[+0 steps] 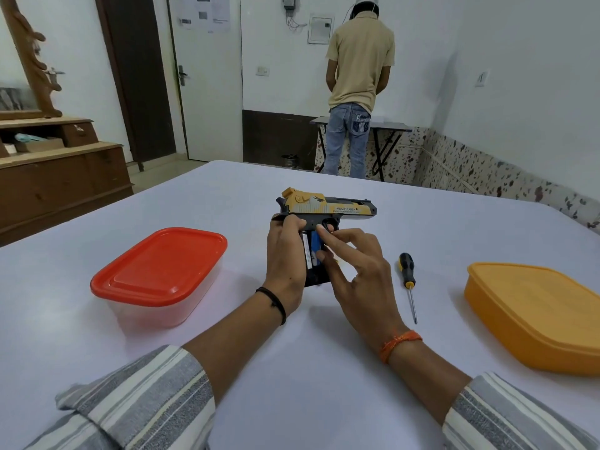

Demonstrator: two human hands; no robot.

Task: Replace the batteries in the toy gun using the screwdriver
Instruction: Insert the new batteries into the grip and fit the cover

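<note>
A yellow and black toy gun (328, 207) lies on its side in the middle of the white table (292, 368), barrel pointing right. My left hand (285, 254) grips its handle from the left. The grip's compartment is open and a blue battery (315, 246) shows inside. My right hand (354, 264) presses its index finger and thumb on that battery. A screwdriver (408, 280) with a black and yellow handle lies on the table just right of my right hand, tip toward me.
A clear box with a red lid (159, 264) stands to the left of the gun. An orange lidded box (535, 313) sits at the right. A person stands with their back turned at a small table (389, 126) by the far wall.
</note>
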